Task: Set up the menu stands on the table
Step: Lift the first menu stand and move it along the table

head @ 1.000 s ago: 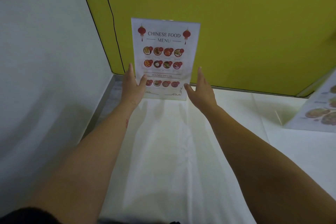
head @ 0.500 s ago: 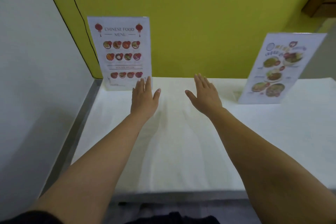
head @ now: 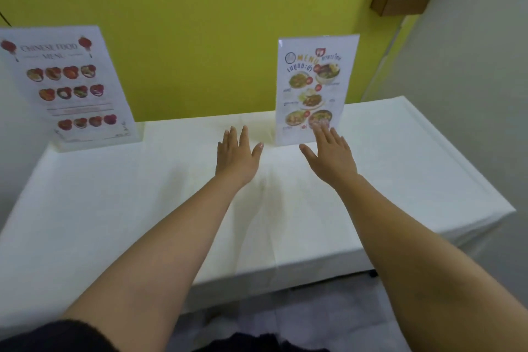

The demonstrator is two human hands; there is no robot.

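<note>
Two menu stands rise upright at the back edge of the surface [head: 114, 208], which is draped in a smooth white cloth creased down the middle, against a matte yellow-green wall [head: 200, 23]. The Thai menu stand [head: 314, 88], a glossy clear sheet holder with a flat rectangular face, shows colourful dishes and orange lettering. Well to its left stands the Chinese food menu stand [head: 68, 86], tilted slightly back, with red lanterns and rows of small round plates printed on white. I see my right hand [head: 331, 157] just in front of the Thai menu stand, fingers spread wide and holding nothing, fingertips overlapping its lower edge. My left hand [head: 237, 157] hovers just left of that stand, palm down, fingers loosely apart and empty.
</note>
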